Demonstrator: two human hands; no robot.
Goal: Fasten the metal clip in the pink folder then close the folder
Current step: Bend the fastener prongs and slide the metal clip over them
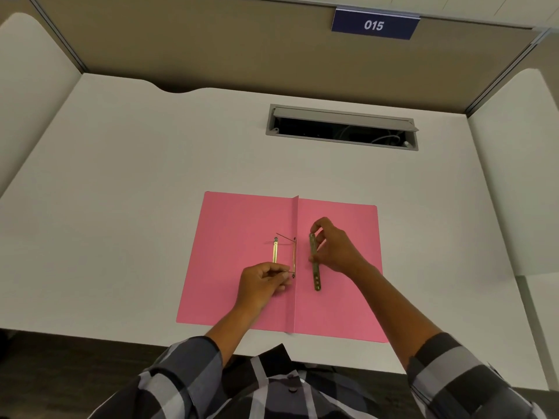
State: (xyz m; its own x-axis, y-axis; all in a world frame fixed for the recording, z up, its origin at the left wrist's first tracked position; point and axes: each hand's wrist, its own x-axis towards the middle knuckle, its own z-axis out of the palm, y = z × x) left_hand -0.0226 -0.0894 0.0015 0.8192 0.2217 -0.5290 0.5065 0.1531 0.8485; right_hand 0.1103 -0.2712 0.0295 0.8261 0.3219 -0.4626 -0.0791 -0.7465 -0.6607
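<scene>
Head camera looks down on a white desk (136,182) inside a partitioned booth, where a blue sign (374,25) on the far wall reads 015. Set into the desk's far half is a grey cable tray (341,127), its lid tipped open, with pale cables lying in the dark slot. Nearer the front edge lies the pink folder (242,219), spread open and flat, its centre fold running away from the person. Plaid sleeves (459,367) cover both forearms to just above the wrists.

Metal clip parts sit around the fold. On the left leaf, just beside the fold, a brass clip frame (274,249) stands with its long axis parallel to the fold; thin prongs reach from it toward the fold at its far and near ends, the far prong tilted up off the paper. The left hand (263,282) rests on the left leaf at the near end of this frame, fingers curled in and thumb and forefinger closed narrowly on the near prong.

On the right leaf, a separate flat metal bar (314,261) with small holes near its near end lies roughly parallel to the fold, slightly slanted. The right hand (335,246) arches over it from the right, thumb and fingertips pinching the far half of the bar, while the near end lies free of the fingers.
</scene>
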